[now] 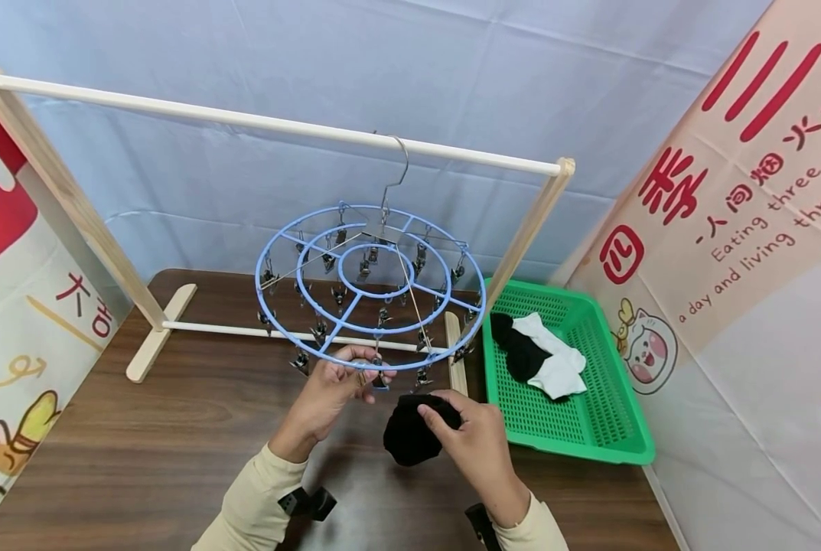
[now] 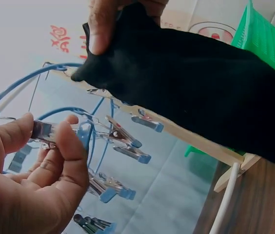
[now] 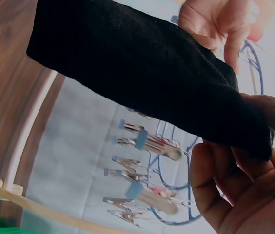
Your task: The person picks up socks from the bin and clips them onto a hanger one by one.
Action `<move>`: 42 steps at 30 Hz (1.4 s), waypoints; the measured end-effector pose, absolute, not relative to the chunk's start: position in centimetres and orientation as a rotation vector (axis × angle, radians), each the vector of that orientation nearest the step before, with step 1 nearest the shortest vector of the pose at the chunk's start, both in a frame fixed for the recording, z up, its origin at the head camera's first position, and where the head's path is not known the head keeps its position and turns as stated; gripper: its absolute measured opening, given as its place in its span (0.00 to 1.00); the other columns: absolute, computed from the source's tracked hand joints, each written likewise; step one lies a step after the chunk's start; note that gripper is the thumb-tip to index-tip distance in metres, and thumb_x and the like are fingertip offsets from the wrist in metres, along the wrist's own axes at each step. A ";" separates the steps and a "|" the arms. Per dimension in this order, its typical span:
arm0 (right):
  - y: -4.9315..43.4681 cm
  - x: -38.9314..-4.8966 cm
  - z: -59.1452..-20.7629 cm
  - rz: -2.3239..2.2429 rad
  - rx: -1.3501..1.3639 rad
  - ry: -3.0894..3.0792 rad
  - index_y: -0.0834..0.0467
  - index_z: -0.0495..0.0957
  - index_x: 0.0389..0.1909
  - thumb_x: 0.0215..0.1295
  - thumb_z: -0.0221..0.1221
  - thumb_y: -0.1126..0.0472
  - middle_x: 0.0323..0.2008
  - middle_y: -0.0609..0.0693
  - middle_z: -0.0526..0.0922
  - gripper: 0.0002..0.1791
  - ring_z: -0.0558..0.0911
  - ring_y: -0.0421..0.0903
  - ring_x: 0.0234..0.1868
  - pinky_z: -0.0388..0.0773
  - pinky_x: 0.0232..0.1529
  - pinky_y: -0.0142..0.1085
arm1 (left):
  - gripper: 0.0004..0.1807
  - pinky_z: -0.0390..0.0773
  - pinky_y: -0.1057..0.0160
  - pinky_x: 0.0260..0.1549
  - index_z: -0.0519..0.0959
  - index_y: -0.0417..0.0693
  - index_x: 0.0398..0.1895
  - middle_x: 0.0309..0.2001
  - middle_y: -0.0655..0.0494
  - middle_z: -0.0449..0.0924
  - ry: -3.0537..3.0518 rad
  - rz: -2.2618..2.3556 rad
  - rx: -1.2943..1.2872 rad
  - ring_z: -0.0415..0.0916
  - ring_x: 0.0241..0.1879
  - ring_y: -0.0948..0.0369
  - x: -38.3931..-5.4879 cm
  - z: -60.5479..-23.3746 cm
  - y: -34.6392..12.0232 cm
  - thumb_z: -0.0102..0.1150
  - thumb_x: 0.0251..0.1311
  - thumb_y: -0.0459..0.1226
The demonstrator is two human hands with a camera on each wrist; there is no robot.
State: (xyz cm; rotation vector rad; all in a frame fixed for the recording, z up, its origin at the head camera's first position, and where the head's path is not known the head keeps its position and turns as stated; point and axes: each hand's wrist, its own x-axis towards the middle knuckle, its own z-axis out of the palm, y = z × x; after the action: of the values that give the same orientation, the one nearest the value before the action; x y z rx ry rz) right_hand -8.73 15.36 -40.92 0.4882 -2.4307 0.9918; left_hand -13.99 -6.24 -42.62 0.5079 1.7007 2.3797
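Clerk: Where was the black sock (image 1: 405,438) found?

Inspector: Above the desk (image 1: 203,398), near the front edge of the blue round hanger (image 1: 340,322), which hung by its hook from the white rail (image 1: 272,123). No part of the sock was seen in a clip.

Clerk: And the state of each grip?

Inspector: The right grip (image 1: 475,432) was closed on one end of the sock, thumb against fingers, with the rest of the cloth reaching out past it. The left grip (image 1: 334,390) was drawn to a pinch on the metal clip (image 2: 42,130) at the hanger's front. Whether the clip's mouth was parted could not be told.

Clerk: How was the step best done, in your judgement?

Inspector: It appeared to be a matter of joining sock to clip. The left needed to squeeze the clip's tails fully and steady it — a dangling clip would probably swivel. The right needed to offer a flat edge, leave some cloth beyond the fingertips, and keep its hold until the clip had bitten.

Clerk: Other contents?

Inspector: White socks (image 1: 558,367) and black cloth (image 1: 520,356) lay in the green basket (image 1: 575,448).
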 end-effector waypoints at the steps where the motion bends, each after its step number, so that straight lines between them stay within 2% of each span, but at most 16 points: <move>1: 15.2 -8.8 -41.1 0.976 0.488 -2.431 0.50 0.85 0.33 0.51 0.72 0.61 0.29 0.41 0.86 0.08 0.83 0.33 0.30 0.78 0.29 0.27 | 0.15 0.79 0.66 0.28 0.67 0.26 0.51 0.43 0.34 0.81 1.698 2.381 0.516 0.81 0.39 0.61 -14.0 -42.6 -6.2 0.52 0.67 0.29; 13: 13.9 -9.8 -42.6 0.830 0.446 -2.444 0.53 0.85 0.31 0.51 0.72 0.58 0.26 0.44 0.86 0.07 0.83 0.39 0.24 0.78 0.25 0.34 | 0.10 0.76 0.69 0.22 0.68 0.27 0.49 0.35 0.56 0.84 1.784 2.470 0.352 0.80 0.36 0.62 -13.9 -42.4 -5.9 0.50 0.66 0.24; 23: 13.0 -10.5 -43.5 0.856 0.391 -2.470 0.53 0.85 0.28 0.53 0.71 0.56 0.25 0.43 0.86 0.06 0.83 0.39 0.25 0.76 0.24 0.33 | 0.07 0.73 0.70 0.21 0.70 0.31 0.45 0.31 0.56 0.84 1.849 2.515 0.235 0.80 0.31 0.63 -14.2 -42.5 -5.6 0.52 0.66 0.26; 34: 11.7 -10.6 -43.7 0.961 0.400 -2.431 0.54 0.82 0.22 0.52 0.71 0.57 0.19 0.45 0.84 0.08 0.81 0.39 0.21 0.72 0.20 0.30 | 0.08 0.68 0.71 0.18 0.72 0.28 0.38 0.27 0.57 0.85 1.900 2.621 0.244 0.81 0.27 0.64 -14.2 -42.9 -5.5 0.56 0.64 0.29; 39: 11.2 -10.6 -43.8 1.004 0.406 -2.394 0.54 0.81 0.21 0.53 0.71 0.58 0.19 0.43 0.83 0.09 0.78 0.35 0.19 0.69 0.18 0.26 | 0.03 0.66 0.72 0.17 0.75 0.32 0.33 0.26 0.54 0.85 1.922 2.636 0.246 0.78 0.24 0.64 -14.2 -42.8 -5.5 0.57 0.63 0.26; 42: 10.9 -10.6 -43.8 1.030 0.400 -2.373 0.54 0.81 0.20 0.53 0.71 0.59 0.19 0.43 0.83 0.08 0.77 0.34 0.19 0.69 0.18 0.25 | 0.03 0.65 0.72 0.16 0.75 0.31 0.33 0.26 0.54 0.85 1.928 2.630 0.247 0.73 0.22 0.64 -14.2 -42.9 -5.6 0.57 0.63 0.26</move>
State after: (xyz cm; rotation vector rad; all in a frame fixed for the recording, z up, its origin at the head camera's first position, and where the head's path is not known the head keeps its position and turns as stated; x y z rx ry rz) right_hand -10.61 10.92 -43.83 0.4001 -2.3728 1.0301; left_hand -14.15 -5.57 -42.86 0.2472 1.9277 2.6295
